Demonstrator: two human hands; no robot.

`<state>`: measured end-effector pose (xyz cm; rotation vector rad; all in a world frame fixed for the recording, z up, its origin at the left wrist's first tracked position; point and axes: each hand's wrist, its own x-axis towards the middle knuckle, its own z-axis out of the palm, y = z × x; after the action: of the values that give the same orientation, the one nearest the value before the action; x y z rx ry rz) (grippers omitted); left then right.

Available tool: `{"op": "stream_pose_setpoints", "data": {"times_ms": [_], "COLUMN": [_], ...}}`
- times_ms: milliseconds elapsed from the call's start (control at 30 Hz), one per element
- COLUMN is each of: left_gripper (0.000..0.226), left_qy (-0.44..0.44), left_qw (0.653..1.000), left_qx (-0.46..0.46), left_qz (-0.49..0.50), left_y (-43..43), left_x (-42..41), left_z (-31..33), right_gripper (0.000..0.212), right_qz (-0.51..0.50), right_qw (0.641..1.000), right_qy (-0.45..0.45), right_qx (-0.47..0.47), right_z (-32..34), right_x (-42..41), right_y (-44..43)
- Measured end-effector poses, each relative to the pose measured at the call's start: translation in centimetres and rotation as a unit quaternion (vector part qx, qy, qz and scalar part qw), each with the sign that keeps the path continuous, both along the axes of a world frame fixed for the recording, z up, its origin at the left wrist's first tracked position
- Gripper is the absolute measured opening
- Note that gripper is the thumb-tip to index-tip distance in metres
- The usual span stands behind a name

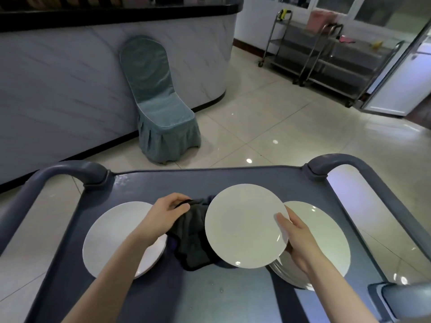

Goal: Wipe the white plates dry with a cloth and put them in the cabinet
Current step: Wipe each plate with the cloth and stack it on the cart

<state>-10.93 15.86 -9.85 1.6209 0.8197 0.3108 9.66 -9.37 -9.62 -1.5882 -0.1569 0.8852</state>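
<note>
My right hand [295,238] grips the right edge of a white plate [242,226], thumb on its face, and holds it tilted above the grey cart top [163,183]. A stack of white plates [326,241] lies under and to the right of that hand. In the middle of the cart lies a dark cloth [191,241], partly hidden behind the held plate, and my left hand [166,214] grips its upper end. A second stack of white plates [112,236] sits at the left, under my left forearm.
The cart has raised grey handles [70,169] at both far corners. Beyond it stands a teal-covered chair [161,108] against a curved marble-look counter [58,78]. Steel trolleys [326,54] and an open white door [401,73] are at the back right, across a tiled floor.
</note>
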Motion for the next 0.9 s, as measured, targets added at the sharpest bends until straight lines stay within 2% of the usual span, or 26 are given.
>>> {"op": "stream_pose_setpoints", "data": {"times_ms": [100,200,267,333,400,467,500,533,567,600,667,700,767,900], "left_gripper": [0.015,0.013,0.012,0.012,0.015,0.025,0.031,0.035,0.035,0.034,0.032,0.033,0.038,0.041], "left_qy": [0.04,0.1,0.077,0.019,-0.022,-0.026,-0.009,0.013,0.032,0.043,0.043,0.037,0.028,0.016], "left_qw": [0.995,0.956,0.937,0.937,0.953,0.981,0.988,0.986,0.977,0.96,0.909,0.89,0.874,0.874], "left_qx": [0.093,0.276,0.336,0.344,0.302,0.181,0.115,0.093,0.134,0.22,0.39,0.433,0.458,0.446], "left_qz": [-0.008,0.02,0.046,0.059,0.03,-0.056,-0.104,-0.14,-0.164,-0.167,-0.141,-0.141,-0.158,-0.194], "left_y": [0.2,0.0,-1.1,-3.1,-5.9,-8.9,-10.2,-11.1,-11.5,-11.4,-10.8,-10.8,-11.4,-13.2], "left_x": [0.1,1.2,2.2,3.3,4.5,5.7,6.1,6.3,6.3,6.1,5.7,5.5,5.1,4.2], "left_z": [2.1,3.9,4.9,5.7,5.8,5.1,4.7,3.8,3.0,2.2,1.2,1.0,0.6,-0.1], "right_gripper": [0.028,0.028,0.029,0.032,0.035,0.033,0.031,0.03,0.03,0.03,0.03,0.029,0.029,0.027], "right_qz": [0.015,0.017,0.023,0.026,0.025,0.013,0.004,-0.004,-0.012,-0.017,-0.03,-0.038,-0.049,-0.081], "right_qw": [1.0,0.999,0.998,0.998,0.998,0.998,0.998,0.998,0.998,0.997,0.997,0.997,0.996,0.993], "right_qy": [-0.021,-0.041,-0.054,-0.059,-0.06,-0.053,-0.047,-0.041,-0.036,-0.032,-0.023,-0.018,-0.019,-0.044], "right_qx": [0.0,0.003,0.008,0.018,0.026,0.037,0.045,0.052,0.058,0.062,0.068,0.071,0.077,0.079], "right_z": [0.8,1.3,1.5,1.8,1.9,2.0,2.0,2.0,2.1,2.1,2.0,1.9,1.7,1.7], "right_x": [0.5,0.9,1.0,0.7,0.4,0.2,0.2,0.3,0.4,0.5,0.7,0.8,0.9,0.9], "right_y": [-0.1,-0.2,0.0,0.3,0.7,1.1,1.2,1.2,1.2,1.1,0.8,0.8,0.8,1.4]}}
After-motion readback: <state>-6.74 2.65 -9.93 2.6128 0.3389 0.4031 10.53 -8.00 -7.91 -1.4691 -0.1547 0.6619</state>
